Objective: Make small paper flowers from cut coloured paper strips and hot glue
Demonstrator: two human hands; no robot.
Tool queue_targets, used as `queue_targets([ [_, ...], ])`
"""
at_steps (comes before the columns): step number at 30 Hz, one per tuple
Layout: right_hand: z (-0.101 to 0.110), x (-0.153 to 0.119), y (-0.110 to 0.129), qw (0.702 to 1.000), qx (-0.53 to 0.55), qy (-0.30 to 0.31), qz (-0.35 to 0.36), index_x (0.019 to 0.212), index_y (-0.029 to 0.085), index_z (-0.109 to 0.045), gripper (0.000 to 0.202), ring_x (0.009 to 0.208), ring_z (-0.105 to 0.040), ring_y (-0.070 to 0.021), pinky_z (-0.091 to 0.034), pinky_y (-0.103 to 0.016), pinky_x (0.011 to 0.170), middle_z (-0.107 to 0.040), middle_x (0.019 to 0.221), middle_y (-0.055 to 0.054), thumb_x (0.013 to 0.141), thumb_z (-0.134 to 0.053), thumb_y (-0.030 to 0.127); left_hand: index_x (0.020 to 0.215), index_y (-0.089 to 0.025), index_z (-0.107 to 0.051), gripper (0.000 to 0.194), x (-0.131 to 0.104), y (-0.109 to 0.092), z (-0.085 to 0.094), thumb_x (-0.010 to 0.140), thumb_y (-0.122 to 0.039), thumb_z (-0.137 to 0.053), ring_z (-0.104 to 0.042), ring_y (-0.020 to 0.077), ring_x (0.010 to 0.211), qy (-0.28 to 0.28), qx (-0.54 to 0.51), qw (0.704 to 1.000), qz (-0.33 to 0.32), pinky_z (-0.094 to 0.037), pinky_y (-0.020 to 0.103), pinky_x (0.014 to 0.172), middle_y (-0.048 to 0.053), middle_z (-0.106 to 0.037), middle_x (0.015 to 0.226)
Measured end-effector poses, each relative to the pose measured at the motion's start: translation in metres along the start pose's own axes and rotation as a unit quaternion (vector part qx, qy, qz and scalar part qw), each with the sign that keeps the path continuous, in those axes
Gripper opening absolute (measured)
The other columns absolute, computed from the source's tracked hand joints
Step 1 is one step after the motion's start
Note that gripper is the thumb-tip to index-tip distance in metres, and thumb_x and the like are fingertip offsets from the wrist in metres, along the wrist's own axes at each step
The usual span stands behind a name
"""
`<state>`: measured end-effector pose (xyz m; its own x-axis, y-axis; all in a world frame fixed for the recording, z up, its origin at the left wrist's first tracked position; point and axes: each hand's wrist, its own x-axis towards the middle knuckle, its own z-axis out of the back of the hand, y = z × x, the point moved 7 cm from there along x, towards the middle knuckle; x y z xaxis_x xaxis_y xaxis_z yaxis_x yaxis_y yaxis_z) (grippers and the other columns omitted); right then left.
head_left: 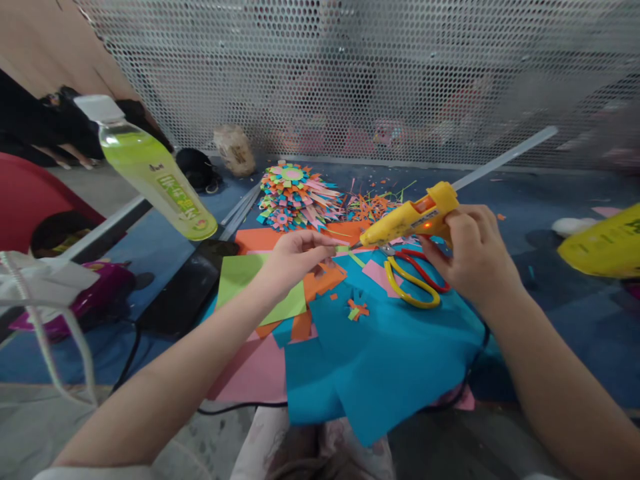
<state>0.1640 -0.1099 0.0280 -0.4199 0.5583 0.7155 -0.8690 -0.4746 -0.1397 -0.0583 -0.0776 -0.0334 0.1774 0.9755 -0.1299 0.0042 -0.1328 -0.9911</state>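
Observation:
My right hand (475, 253) is wrapped around the grip of a yellow hot glue gun (410, 217). A clear glue stick (510, 155) juts from its back, and an orange light glows on its side. Between thumb and fingers my left hand (300, 257) pinches a small green paper strip (343, 250), close to the gun's nozzle. Scissors with red and yellow handles (416, 305) lie below the gun. Blue paper sheets (385, 373) spread in front of me, with a small orange paper flower (361, 307) on top. A green paper sheet (240, 283) lies beneath my left forearm.
Finished paper flowers (290, 193) are piled at the back, beside orange paper scraps (373, 207). A bottle of green drink (160, 177) stands at the left, near a black flat box (183, 293). Perforated metal (350, 80) closes off the far side. A yellow packet (607, 243) is at the right.

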Motion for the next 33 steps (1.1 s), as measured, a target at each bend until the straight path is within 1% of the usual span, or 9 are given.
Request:
queue_targets([
  [5, 0.004, 0.000, 0.004, 0.999, -0.009, -0.028, 0.032, 0.122, 0.028, -0.036, 0.040, 0.098, -0.055, -0.0309, -0.051, -0.049, 0.080, -0.055, 0.103, -0.011, 0.086, -0.053, 0.030, 0.074, -0.013, -0.065, 0.009, 0.000, -0.001, -0.002, 0.067, -0.019, -0.067, -0.057, 0.0098, 0.053, 0.012, 0.000, 1.000, -0.008, -0.042, 0.020, 0.045, 0.001, -0.063, 0.057],
  [14, 0.000, 0.001, -0.001, 1.000, -0.011, -0.012, 0.006, 0.108, 0.024, -0.042, 0.027, 0.095, -0.055, -0.0279, -0.049, -0.049, 0.082, -0.055, 0.100, -0.010, 0.086, -0.052, 0.034, 0.073, -0.014, -0.065, 0.010, -0.001, -0.002, -0.003, 0.067, -0.022, -0.068, -0.056, 0.0088, 0.054, 0.025, -0.018, 0.999, -0.029, -0.042, 0.019, 0.046, 0.001, -0.062, 0.059],
  [18, -0.021, -0.001, -0.026, 0.987, -0.014, 0.096, -0.130, 0.109, 0.018, -0.043, 0.032, 0.102, -0.054, -0.0307, -0.045, -0.049, 0.087, -0.054, 0.104, -0.014, 0.083, -0.051, 0.034, 0.077, -0.014, -0.065, 0.015, -0.001, -0.004, -0.003, 0.068, -0.025, -0.070, -0.057, 0.0091, 0.058, 0.025, -0.005, 0.998, -0.049, -0.043, 0.018, 0.047, 0.001, -0.063, 0.064],
  [20, -0.038, -0.011, -0.049, 0.956, -0.026, 0.167, -0.238, 0.111, 0.012, -0.043, 0.038, 0.104, -0.054, -0.0342, -0.043, -0.048, 0.087, -0.055, 0.106, -0.020, 0.081, -0.053, 0.033, 0.080, -0.014, -0.065, 0.017, -0.001, -0.004, -0.003, 0.070, -0.027, -0.070, -0.058, 0.0094, 0.060, 0.033, 0.013, 0.997, -0.063, -0.044, 0.018, 0.048, 0.001, -0.063, 0.066],
  [23, -0.060, -0.037, -0.085, 0.885, -0.049, 0.244, -0.394, 0.108, 0.006, -0.045, 0.043, 0.101, -0.055, -0.0393, -0.042, -0.049, 0.080, -0.056, 0.103, -0.027, 0.080, -0.053, 0.038, 0.084, -0.015, -0.067, 0.018, -0.001, -0.004, -0.004, 0.073, -0.028, -0.068, -0.059, 0.0093, 0.062, 0.048, 0.056, 0.993, -0.092, -0.045, 0.018, 0.050, 0.002, -0.065, 0.070],
  [26, -0.070, -0.053, -0.100, 0.855, -0.060, 0.272, -0.437, 0.102, 0.005, -0.050, 0.049, 0.098, -0.053, -0.0456, -0.040, -0.054, 0.074, -0.055, 0.100, -0.033, 0.077, -0.057, 0.047, 0.090, -0.015, -0.068, 0.021, -0.001, -0.003, -0.005, 0.074, -0.029, -0.067, -0.059, 0.0099, 0.063, 0.052, 0.080, 0.990, -0.104, -0.046, 0.020, 0.051, 0.003, -0.067, 0.074],
  [28, -0.067, -0.054, -0.098, 0.855, -0.082, 0.283, -0.427, 0.099, 0.004, -0.053, 0.054, 0.101, -0.050, -0.0496, -0.038, -0.057, 0.073, -0.054, 0.102, -0.037, 0.076, -0.058, 0.052, 0.092, -0.015, -0.068, 0.022, -0.001, -0.002, -0.005, 0.074, -0.029, -0.067, -0.060, 0.0105, 0.064, 0.051, 0.092, 0.989, -0.108, -0.045, 0.020, 0.051, 0.004, -0.068, 0.076],
  [30, -0.058, -0.043, -0.084, 0.876, -0.115, 0.278, -0.376, 0.100, 0.003, -0.055, 0.056, 0.104, -0.047, -0.0512, -0.036, -0.060, 0.075, -0.052, 0.105, -0.038, 0.078, -0.057, 0.055, 0.090, -0.015, -0.068, 0.020, -0.001, -0.004, -0.004, 0.076, -0.028, -0.065, -0.060, 0.0104, 0.065, 0.046, 0.113, 0.985, -0.119, -0.046, 0.021, 0.053, 0.004, -0.069, 0.077],
  [33, -0.049, -0.016, -0.033, 0.946, -0.051, 0.266, -0.180, 0.100, 0.009, -0.057, 0.043, 0.101, -0.053, -0.0395, -0.041, -0.051, 0.080, -0.058, 0.103, -0.026, 0.081, -0.059, 0.048, 0.087, -0.016, -0.068, 0.015, -0.002, -0.007, -0.004, 0.077, -0.027, -0.063, -0.060, 0.0103, 0.067, 0.039, 0.137, 0.979, -0.143, -0.046, 0.021, 0.056, 0.003, -0.069, 0.078],
])
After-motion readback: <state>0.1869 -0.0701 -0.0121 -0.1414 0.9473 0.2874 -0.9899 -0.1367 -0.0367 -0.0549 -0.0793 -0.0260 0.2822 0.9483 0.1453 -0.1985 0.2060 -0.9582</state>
